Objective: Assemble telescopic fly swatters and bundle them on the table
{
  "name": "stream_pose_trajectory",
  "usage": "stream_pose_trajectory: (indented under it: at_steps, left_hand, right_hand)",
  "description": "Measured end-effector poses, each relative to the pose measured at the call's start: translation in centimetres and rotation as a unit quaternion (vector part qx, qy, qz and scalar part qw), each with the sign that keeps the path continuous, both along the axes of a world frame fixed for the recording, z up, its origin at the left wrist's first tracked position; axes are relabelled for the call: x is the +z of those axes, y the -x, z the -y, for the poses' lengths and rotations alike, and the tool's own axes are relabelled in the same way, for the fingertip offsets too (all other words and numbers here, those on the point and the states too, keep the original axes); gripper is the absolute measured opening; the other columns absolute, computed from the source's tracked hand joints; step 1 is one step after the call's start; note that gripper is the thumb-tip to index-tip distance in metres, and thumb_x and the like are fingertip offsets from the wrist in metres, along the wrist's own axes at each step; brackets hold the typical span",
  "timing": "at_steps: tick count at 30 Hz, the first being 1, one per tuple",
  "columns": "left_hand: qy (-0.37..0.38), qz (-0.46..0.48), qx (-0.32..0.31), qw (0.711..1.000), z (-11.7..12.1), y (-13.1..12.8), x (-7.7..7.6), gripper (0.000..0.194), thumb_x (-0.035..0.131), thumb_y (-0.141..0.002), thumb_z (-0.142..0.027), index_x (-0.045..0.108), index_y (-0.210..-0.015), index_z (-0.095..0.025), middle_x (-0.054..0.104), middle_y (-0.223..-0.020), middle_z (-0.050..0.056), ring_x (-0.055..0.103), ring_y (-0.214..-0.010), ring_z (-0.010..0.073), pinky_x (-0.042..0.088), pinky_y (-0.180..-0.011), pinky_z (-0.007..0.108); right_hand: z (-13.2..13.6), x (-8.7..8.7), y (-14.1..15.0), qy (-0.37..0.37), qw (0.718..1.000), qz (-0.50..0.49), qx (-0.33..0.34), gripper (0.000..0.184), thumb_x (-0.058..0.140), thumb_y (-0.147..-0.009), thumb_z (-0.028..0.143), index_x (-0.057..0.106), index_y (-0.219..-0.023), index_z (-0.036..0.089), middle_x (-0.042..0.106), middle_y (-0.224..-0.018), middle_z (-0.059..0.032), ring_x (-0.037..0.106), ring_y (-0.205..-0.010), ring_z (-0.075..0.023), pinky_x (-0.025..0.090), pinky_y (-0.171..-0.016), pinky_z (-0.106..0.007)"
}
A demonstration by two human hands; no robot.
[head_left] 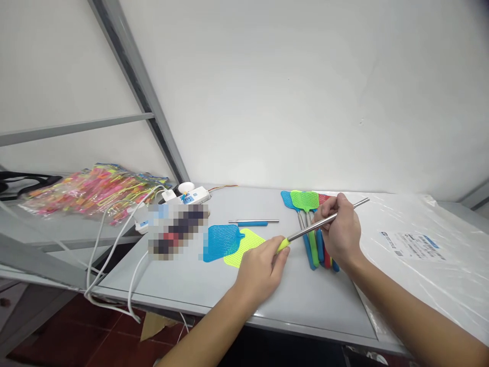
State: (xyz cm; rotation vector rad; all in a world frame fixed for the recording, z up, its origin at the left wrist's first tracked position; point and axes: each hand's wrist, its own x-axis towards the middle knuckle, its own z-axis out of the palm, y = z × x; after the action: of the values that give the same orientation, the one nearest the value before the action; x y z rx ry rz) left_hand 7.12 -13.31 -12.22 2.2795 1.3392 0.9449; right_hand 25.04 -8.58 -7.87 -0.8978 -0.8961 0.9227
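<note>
My left hand [262, 267] is closed round the yellow-green grip of a fly swatter handle [307, 232], whose shiny metal rod slants up to the right. My right hand [340, 229] pinches that rod nearer its far end. Just left of my left hand, a blue fly swatter head [223, 243] overlaps a yellow-green swatter head [248, 242] on the table. Behind them lies another metal handle with a blue grip [252, 224]. Beneath and beside my right hand is a pile of fly swatters [305, 200] in blue, green and red, partly hidden by that hand.
White plastic packaging with a label [416, 247] covers the table's right side. Power strips [194, 196] with white cables [100, 239] sit at the left, next to a pixelated patch. Farther left are bagged colourful items [103, 191] behind a metal post [141, 92]. A wall stands behind.
</note>
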Motion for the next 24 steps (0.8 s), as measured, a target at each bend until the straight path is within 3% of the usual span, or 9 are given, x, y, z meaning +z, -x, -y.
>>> stream_pose_trajectory:
  at_steps: [13,24]
  left_hand:
    - [-0.004,-0.034,0.013,0.999,0.02,-0.05,0.07,0.020,0.038,-0.098,-0.034,0.052,-0.089,-0.022,0.062,-0.075,-0.001,0.055,-0.064,0.0155,0.032,-0.058,0.026]
    - [0.009,-0.042,0.006,0.999,0.12,0.00,0.25,0.021,0.035,-0.099,-0.034,0.051,-0.092,-0.023,0.063,-0.079,0.000,0.056,-0.066,0.0165,0.031,-0.059,0.026]
  right_hand:
    - [-0.12,-0.27,0.10,-0.026,1.000,0.004,0.010,0.043,0.041,-0.096,0.042,0.044,-0.058,0.021,0.037,-0.046,0.0046,0.036,-0.043,-0.0097,0.029,-0.041,-0.024]
    - [-0.20,-0.36,0.08,-0.017,0.999,0.019,0.024,0.043,0.039,-0.096,0.039,0.043,-0.057,0.020,0.038,-0.047,0.0042,0.036,-0.044,-0.0101,0.029,-0.043,-0.025]
